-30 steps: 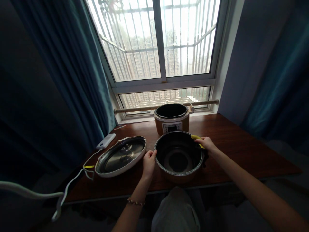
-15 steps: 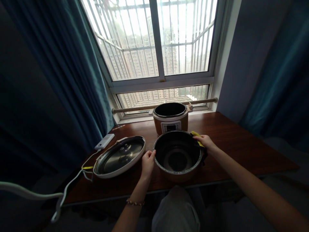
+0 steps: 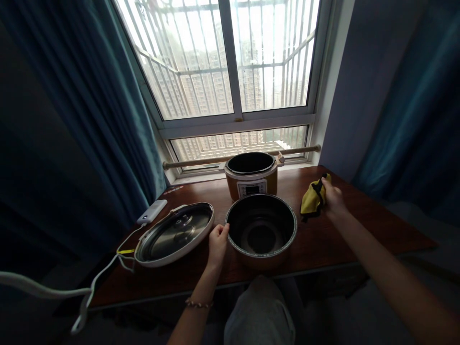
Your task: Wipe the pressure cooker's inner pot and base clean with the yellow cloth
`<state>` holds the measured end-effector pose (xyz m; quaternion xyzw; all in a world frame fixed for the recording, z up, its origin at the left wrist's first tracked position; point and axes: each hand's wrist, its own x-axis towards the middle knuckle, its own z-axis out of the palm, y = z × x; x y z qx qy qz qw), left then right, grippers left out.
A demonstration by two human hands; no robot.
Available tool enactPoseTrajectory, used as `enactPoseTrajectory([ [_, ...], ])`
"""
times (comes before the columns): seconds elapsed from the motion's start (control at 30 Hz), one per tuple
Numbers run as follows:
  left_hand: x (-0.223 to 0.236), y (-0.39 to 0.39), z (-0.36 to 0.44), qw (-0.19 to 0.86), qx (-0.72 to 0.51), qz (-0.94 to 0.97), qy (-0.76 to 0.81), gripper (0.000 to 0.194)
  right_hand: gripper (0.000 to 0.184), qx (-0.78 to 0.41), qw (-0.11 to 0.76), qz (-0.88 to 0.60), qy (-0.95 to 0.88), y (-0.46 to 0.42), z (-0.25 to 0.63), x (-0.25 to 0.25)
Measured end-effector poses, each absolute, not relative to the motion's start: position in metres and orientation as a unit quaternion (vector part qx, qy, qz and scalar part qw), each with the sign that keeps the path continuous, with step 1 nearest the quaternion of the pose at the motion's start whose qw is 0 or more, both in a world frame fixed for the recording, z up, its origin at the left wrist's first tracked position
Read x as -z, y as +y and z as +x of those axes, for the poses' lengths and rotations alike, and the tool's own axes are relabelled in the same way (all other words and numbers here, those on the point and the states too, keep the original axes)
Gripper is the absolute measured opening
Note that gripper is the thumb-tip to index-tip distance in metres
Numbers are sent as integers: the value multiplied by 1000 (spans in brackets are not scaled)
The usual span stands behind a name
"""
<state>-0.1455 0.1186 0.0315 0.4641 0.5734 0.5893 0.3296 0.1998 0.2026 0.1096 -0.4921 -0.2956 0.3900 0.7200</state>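
Note:
A dark, round inner pot (image 3: 260, 235) stands near the table's front edge, its inside facing up towards me. My left hand (image 3: 218, 241) pinches the pot's rim on the left side. Off to the right of the pot, my right hand (image 3: 333, 195) grips a bunched yellow cloth (image 3: 312, 199) with black edging, held above the table. Behind the pot is the pressure cooker body (image 3: 251, 184), gold and white with a front control panel. Its lid (image 3: 176, 235) lies at the left with the metallic inner side up.
The brown wooden table (image 3: 373, 225) reaches to a barred window (image 3: 230, 62). A white power bank (image 3: 152, 212) with a white cable (image 3: 104, 268) lies at the left edge. Blue curtains (image 3: 118, 105) hang on both sides.
My right hand has moved away from the pot's right rim, to the right and up, carrying the yellow cloth. The left hand stays on the rim.

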Motion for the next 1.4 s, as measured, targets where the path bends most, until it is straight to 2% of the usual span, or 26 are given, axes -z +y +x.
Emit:
enactPoseTrajectory([
  [0.1, -30, 119, -146, 322, -582, 472, 579, 40, 28, -367, 766, -459, -260, 196, 204, -131],
  [0.17, -29, 119, -146, 314, -576, 478, 585, 40, 34, -358, 747, -468, -308, 186, 198, -137],
  [0.23, -29, 119, -147, 303, -567, 484, 593, 41, 41, -371, 684, -493, -388, 173, 184, -134],
  [0.3, -30, 117, -147, 291, -555, 492, 605, 42, 44, -383, 585, -512, -499, 157, 164, -123],
  [0.4, -38, 109, -146, 268, -532, 499, 630, 42, 38, -298, 433, -480, -702, 133, 133, -102],
  [0.47, -46, 101, -145, 181, -522, 506, 662, 39, 34, -194, 359, -457, -790, 122, 119, -92],
  [0.53, -52, 92, -141, 36, -510, 536, 672, 32, 34, -114, 304, -455, -829, 115, 112, -88],
  [0.6, -55, 82, -135, -77, -479, 609, 628, 30, 39, -70, 266, -459, -845, 112, 111, -89],
  [0.63, -54, 78, -132, -96, -454, 659, 592, 31, 43, -55, 253, -459, -850, 111, 111, -91],
  [0.77, -41, 66, -116, -103, -361, 778, 503, 37, 51, -9, 212, -462, -861, 102, 106, -91],
  [0.9, -33, 62, -107, -124, -362, 761, 524, 35, 54, -17, 180, -453, -873, 80, 88, -87],
  [1.17, -35, 60, -110, -132, -362, 762, 521, 38, 39, -40, 202, -420, -884, 49, 51, -90],
  [1.4, -39, 58, -108, -105, -391, 746, 529, 34, 30, -30, 206, -416, -885, 45, 57, -87],
])
